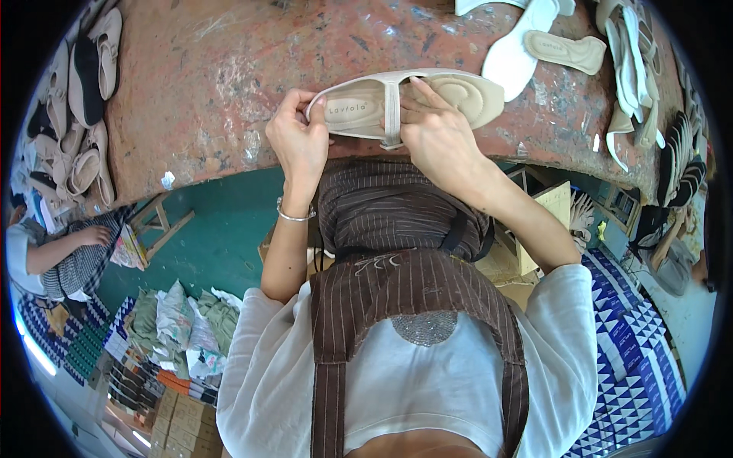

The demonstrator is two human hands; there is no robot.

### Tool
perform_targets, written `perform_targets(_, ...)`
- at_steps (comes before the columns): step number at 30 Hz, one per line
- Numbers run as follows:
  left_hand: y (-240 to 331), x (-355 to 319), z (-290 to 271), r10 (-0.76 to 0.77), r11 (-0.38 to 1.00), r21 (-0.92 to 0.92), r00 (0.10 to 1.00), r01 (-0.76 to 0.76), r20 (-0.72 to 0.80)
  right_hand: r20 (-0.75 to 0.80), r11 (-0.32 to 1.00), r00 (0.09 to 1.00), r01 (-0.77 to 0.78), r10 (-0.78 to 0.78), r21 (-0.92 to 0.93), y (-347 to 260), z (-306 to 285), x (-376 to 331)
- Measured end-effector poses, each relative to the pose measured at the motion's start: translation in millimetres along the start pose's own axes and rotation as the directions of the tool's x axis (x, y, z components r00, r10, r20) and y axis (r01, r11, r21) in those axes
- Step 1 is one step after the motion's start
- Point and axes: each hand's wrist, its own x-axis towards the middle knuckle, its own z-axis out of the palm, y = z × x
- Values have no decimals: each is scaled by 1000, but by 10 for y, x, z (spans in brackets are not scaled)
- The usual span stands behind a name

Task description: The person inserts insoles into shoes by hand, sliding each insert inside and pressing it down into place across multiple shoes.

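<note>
hands (299, 141) (439, 133) hold beige sandal (412, 99) on workbench (198, 84).

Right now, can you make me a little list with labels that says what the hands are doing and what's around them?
Left hand: grips the heel end of a beige flat shoe with a white strap
Right hand: presses on the strap and the padded insole
Surface: worn reddish-brown workbench, paint-spattered
Far right of the bench: white soles and beige insoles, lying loose
Left edge of the bench: pile of beige and black shoes
Nearby: another person's hand at lower left
</note>
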Motion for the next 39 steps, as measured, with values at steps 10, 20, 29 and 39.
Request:
perform_targets(10,445,-885,339,345,784,415,880,-461,326,-181,602,718,-386,671,699,568,-457,165)
perform_targets(20,266,-926,803,532,527,341,615,-779,582,-231,911,895,-407,381,-72,33,-10,124)
perform_targets(29,266,-919,811,460,546,365,634,-754,621,-422,950,880,-293,221,-113,145,133,149)
perform_targets(39,238,-927,811,476,599,327,653,-731,589,-291,931,913,-338,287,-142,95,11,225)
